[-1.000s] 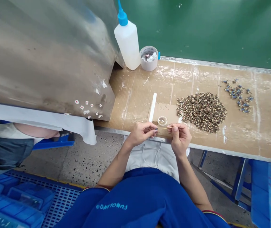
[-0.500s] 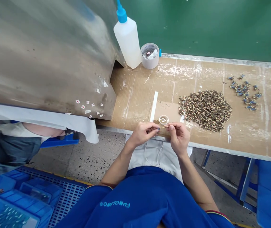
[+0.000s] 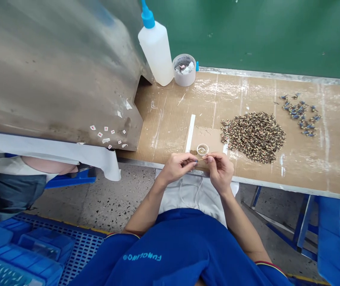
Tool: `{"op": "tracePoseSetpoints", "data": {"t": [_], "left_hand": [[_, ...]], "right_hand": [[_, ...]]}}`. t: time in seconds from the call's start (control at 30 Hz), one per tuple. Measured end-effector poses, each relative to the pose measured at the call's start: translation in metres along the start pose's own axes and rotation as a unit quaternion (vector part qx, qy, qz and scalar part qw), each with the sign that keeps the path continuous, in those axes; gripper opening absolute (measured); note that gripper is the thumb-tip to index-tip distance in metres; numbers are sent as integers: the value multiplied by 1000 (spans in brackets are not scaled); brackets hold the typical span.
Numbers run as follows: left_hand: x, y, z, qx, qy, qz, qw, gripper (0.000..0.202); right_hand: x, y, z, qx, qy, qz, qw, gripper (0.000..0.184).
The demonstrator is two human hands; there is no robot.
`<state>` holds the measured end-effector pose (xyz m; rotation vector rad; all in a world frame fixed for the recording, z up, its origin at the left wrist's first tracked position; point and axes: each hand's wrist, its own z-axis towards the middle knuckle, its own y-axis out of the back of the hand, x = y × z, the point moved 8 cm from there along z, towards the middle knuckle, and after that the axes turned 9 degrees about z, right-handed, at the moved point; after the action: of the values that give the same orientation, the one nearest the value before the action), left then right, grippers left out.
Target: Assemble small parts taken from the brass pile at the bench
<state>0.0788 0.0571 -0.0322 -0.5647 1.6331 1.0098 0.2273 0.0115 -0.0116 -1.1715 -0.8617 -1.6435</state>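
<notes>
Close to the table's front edge, my left hand [image 3: 177, 167] pinches a tiny blue piece [image 3: 196, 161] whose shape is mostly hidden by the fingertips. My right hand [image 3: 221, 171] is closed on a thin toothpick [image 3: 203, 158], its tip pointing left at the blue piece. Just beyond the fingers sits a small round clear dish [image 3: 202, 144] with a whitish smear inside, on a cardboard piece [image 3: 207, 137]. To the right lies a big heap of small brown-and-gold parts [image 3: 255, 137]. A smaller scatter of similar parts with blue [image 3: 302, 115] lies farther right.
A white bottle [image 3: 157, 53] with a blue nozzle and a tape-roll cup [image 3: 184, 79] of scraps stand at the back. A metal housing [image 3: 68, 79] borders the left. Another toothpick [image 3: 181, 99] lies on the table. Blue bins [image 3: 20, 258] are low at left, near a seated person [image 3: 11, 186].
The whole view has shifted slightly, so everything appears a little farther left. Both hands keep their pinches, with the toothpick still at the blue piece.
</notes>
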Motion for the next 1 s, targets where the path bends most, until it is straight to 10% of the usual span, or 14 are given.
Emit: {"op": "tracePoseSetpoints", "data": {"t": [1.0], "left_hand": [[-4,1,1,23,-17,17,999,14]], "right_hand": [[6,-1,0,8,19,-6,1000,12]]}}
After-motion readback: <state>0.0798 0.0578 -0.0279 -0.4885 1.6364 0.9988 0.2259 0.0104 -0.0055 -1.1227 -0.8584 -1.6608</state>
